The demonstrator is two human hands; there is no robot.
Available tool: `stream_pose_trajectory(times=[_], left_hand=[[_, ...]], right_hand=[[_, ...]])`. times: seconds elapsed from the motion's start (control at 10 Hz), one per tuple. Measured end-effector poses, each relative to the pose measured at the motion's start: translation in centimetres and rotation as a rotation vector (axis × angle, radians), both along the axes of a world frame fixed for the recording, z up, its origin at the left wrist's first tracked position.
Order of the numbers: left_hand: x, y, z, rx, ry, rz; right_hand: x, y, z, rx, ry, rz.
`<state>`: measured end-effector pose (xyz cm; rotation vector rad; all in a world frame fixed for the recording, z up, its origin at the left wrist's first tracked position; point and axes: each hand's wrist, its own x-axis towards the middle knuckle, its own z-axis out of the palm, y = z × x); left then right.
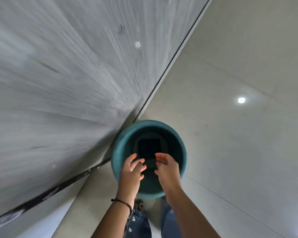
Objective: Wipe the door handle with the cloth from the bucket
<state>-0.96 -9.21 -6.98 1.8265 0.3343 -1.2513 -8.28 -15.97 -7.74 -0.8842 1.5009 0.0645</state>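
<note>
My left hand (133,166) and right hand (165,166), fingers loosely spread, empty, hover over the teal bucket (118,152) holding a dark folded cloth (148,148).

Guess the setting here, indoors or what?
Indoors, probably a hallway or room beside a door. Glossy pale floor tiles mirror a ceiling light, a grey wood-grain panel, likely the door, stands left, and a teal bucket sits on the floor below both hands.

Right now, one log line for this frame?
phase: reach | left hand: open | right hand: open | both over bucket | dark cloth inside, ungrasped
</note>
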Motion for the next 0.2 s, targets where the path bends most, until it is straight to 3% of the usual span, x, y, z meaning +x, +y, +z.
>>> stream_pose_trajectory(times=[0.2], left_hand=[[-1.5,4.6,18.4,-0.112,-0.121,0.072]], right_hand=[[-2.4,2.8,17.5,-0.05,-0.167,0.014]])
